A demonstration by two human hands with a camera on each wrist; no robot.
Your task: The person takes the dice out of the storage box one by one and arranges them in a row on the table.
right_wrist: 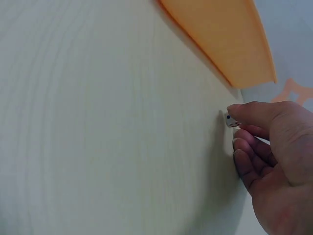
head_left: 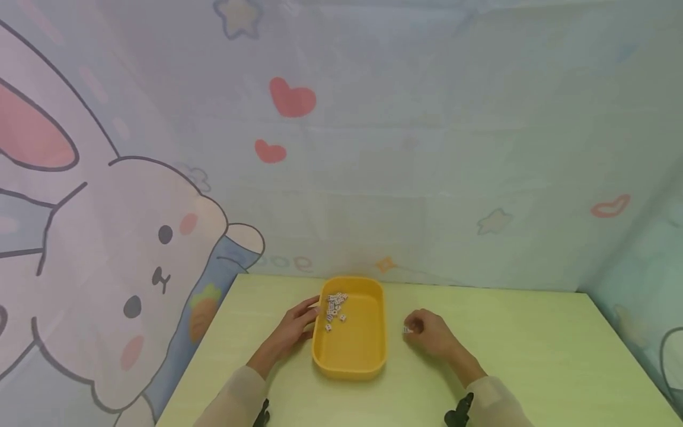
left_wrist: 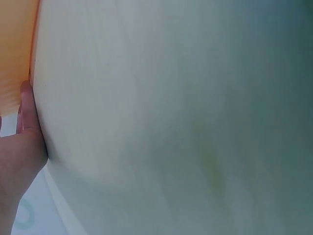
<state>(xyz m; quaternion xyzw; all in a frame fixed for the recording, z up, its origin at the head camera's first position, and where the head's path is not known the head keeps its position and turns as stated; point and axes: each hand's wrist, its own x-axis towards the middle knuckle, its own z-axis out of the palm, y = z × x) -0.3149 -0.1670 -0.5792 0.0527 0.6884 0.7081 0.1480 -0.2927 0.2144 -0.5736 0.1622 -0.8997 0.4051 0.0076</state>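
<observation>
A yellow plastic tray (head_left: pixel 349 372) stands on the table, with several white dice (head_left: pixel 336 305) gathered in its far left part. My left hand (head_left: pixel 292 327) rests against the tray's left wall, its fingers fairly straight along the outside. The left wrist view catches only part of that hand (left_wrist: pixel 22 152) beside the tray's orange-looking side (left_wrist: pixel 14 54). To the right of the tray, my right hand (head_left: pixel 431 335) pinches a white die (right_wrist: pixel 232 120) between thumb and forefinger, low over the tabletop. Its other fingers are curled under.
The pale yellow-green tabletop (head_left: pixel 533 350) runs back to a hanging cloth (head_left: pixel 427 148) printed with a rabbit, hearts and stars. A thin cable (head_left: pixel 663 356) hangs at the far right. Dark wrist mounts (head_left: pixel 459 410) sit at the sleeves.
</observation>
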